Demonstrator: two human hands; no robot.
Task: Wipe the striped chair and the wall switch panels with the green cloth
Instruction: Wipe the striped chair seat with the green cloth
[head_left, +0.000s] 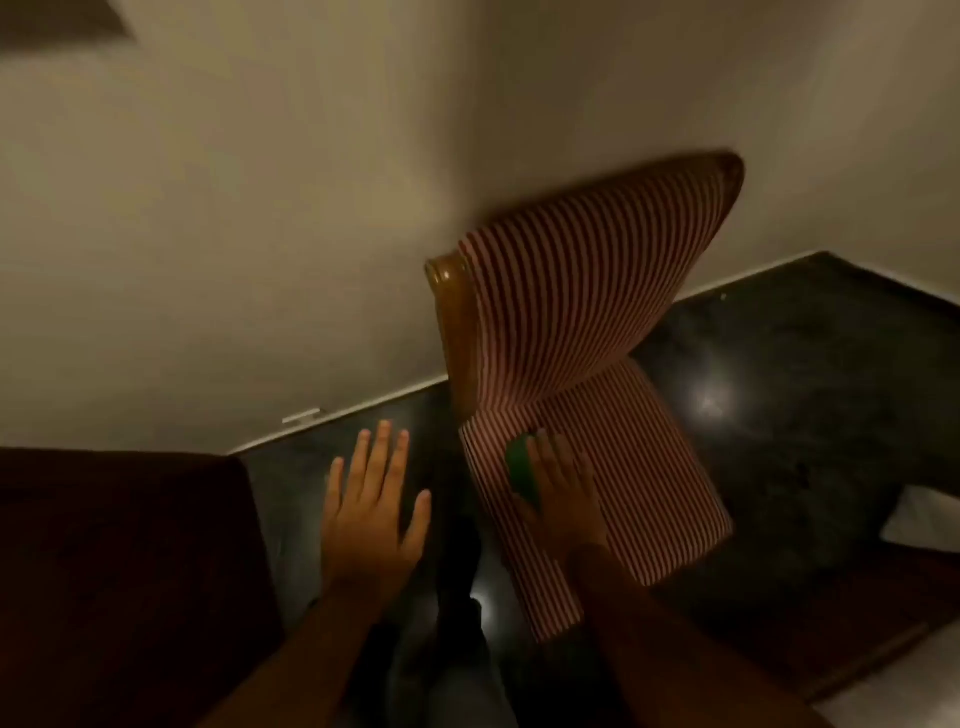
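While the right hand presses the green cloth flat on the striped chair, left hand open and empty, bunching could skip patches

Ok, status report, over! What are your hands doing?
Right hand pressing green cloth on striped chair seat. Left hand open, empty. Nothing in the way.
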